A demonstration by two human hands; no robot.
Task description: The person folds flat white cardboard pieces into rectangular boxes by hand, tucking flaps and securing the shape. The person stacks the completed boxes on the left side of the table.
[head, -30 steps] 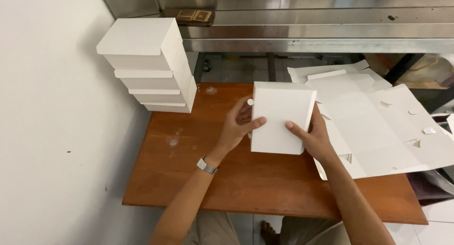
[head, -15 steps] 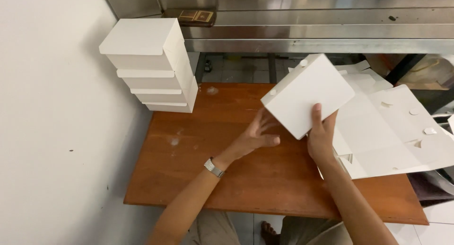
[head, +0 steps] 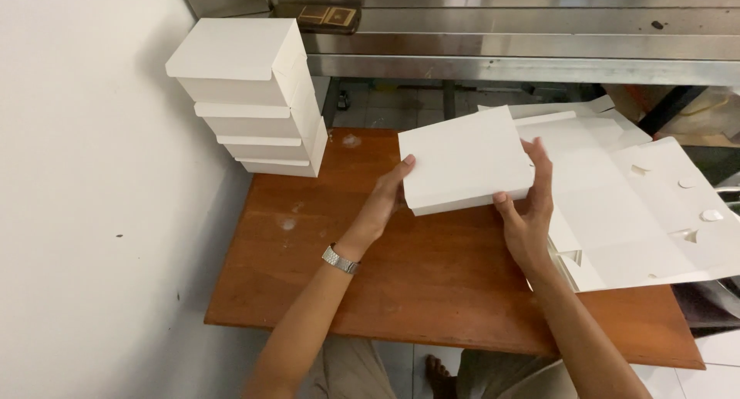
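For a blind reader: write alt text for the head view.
Both hands, left hand and right hand, hold a closed white box above a wooden table. A stack of white boxes stands at the table's far left; flat box blanks lie right.

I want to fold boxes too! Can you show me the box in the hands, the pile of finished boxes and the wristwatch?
white box (head: pixel 465 158), head view, middle of its top face.
stack of white boxes (head: pixel 245 98), head view, front of the top box.
wristwatch (head: pixel 340 259), head view, its metal band.
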